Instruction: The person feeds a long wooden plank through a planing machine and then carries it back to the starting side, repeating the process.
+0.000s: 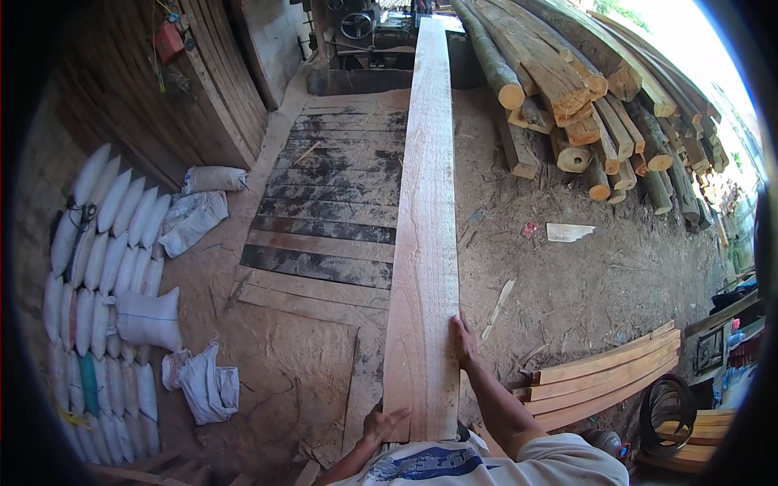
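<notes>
fingers [398,415] of left hand [378,424] and right hand [465,344] clasp a long, pale, grained plank [425,243].

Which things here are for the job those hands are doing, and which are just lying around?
For the job:
- long plank, touched by both hands
- handwheel machine near its far end, probably

Just lying about, it seems:
- log pile
- pale wood scrap
- stacked boards
- filled sacks
</notes>
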{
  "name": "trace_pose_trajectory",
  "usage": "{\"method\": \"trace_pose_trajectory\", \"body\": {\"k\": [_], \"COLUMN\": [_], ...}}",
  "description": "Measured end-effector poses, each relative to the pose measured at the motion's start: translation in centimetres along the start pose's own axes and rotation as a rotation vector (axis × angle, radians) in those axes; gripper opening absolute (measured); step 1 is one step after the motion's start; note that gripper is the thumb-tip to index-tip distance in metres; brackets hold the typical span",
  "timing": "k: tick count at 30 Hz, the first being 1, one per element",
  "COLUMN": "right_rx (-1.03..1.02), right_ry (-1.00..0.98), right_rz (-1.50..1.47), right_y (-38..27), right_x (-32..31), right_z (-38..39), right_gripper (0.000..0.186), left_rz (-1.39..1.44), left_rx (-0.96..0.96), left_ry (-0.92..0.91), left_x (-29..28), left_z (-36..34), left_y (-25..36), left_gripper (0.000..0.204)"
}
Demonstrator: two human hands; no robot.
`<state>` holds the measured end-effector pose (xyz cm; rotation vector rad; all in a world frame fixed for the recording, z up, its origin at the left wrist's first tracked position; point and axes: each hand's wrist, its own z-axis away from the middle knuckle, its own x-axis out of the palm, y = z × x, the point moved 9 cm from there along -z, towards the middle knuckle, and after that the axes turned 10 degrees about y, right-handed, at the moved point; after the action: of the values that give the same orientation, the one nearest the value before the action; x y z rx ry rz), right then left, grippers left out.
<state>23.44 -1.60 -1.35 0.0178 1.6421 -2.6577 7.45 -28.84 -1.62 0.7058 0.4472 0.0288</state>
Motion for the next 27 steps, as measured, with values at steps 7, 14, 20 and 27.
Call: {"method": "trace_pose_trajectory", "body": {"k": [7, 14, 20, 27], "right_rx": [-0.036, -0.039, -0.047, -0.018], "right_ry": [-0.003, -0.025, -0.013, 0.002], "right_rz": [-0.016, -0.031, -0.017, -0.024], "right_y": [-0.9, -3.0, -5.1, -6.5], "right_x": [0.7, 2.1, 3.5, 4.3], "right_z": [-5.6, -9.7, -13.7, -19.1], "right_gripper": [0.069, 0.07, 0.064, 0.066], "left_rz": [-0.012, -0.063, 0.057, -0.009], "left_rx": [0.053, 0.042, 0.066, 0.065], "left_ry": [0.044, 0.05, 0.061, 0.064], "left_x": [-0.8, -1.3, -2.3, -1.8], "left_z": [-3.6, -7.2, -9.7, -14.5], "left_y": [4.3, 7.2, 12.6, 14.8], "left_gripper": [0.066, 0.065, 0.068, 0.068]}}
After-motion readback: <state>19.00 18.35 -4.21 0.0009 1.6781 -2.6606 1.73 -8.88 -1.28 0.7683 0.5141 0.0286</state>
